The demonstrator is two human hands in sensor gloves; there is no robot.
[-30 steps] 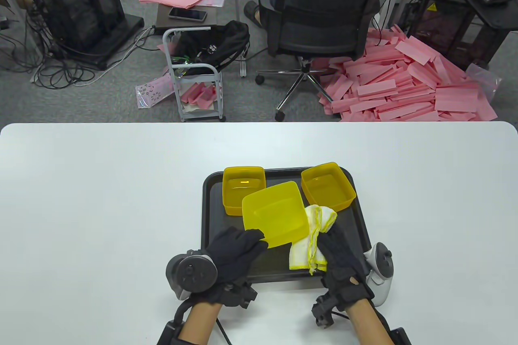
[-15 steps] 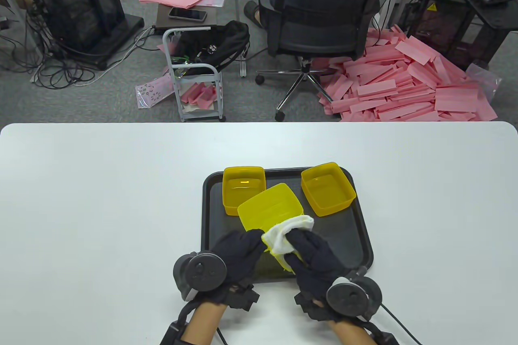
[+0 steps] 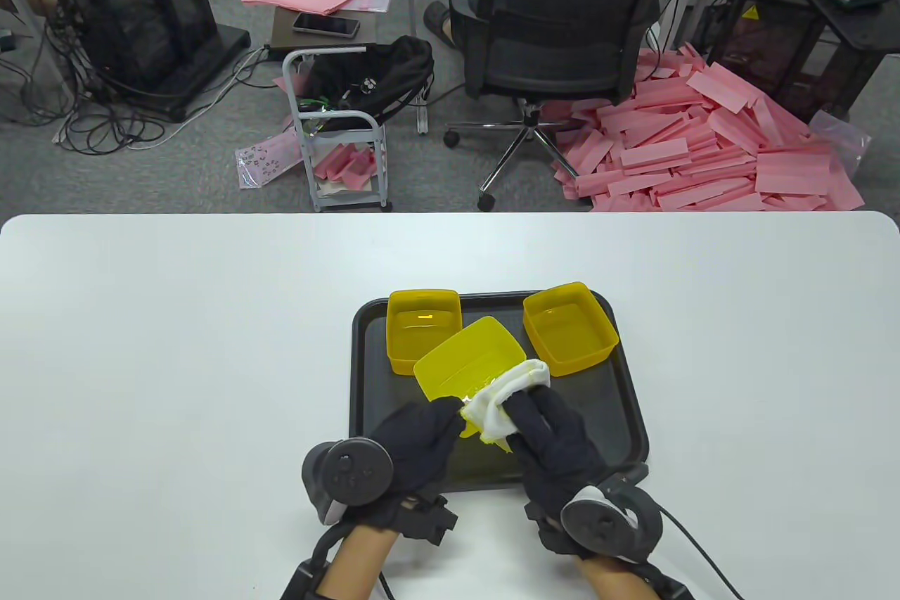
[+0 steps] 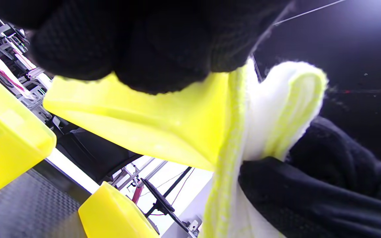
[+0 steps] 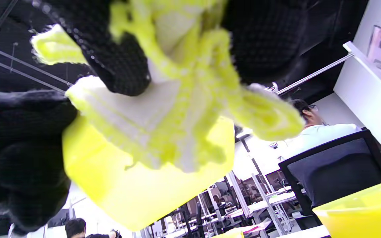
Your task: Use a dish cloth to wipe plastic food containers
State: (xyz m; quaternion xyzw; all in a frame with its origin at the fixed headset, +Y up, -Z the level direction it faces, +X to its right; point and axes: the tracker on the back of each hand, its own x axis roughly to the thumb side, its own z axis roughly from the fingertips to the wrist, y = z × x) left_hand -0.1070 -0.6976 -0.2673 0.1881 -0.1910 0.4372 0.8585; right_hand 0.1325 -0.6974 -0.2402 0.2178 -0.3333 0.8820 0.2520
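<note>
Above the black rectangular tray, the left hand grips a tilted translucent yellow plastic container; the right hand presses a bunched white yellow-edged dish cloth against it.

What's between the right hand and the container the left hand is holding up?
The dish cloth: the right hand presses it against the held container, clearest in the table view.

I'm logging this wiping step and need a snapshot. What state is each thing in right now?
Held container: lifted and tilted over the tray, gripped by the left hand.
Dish cloth: bunched, pressed against the held container's near edge by the right hand.
Back-left container: upright, open, on the tray.
Back-right container: upright, open, on the tray.
Tray: flat on the table.
</note>
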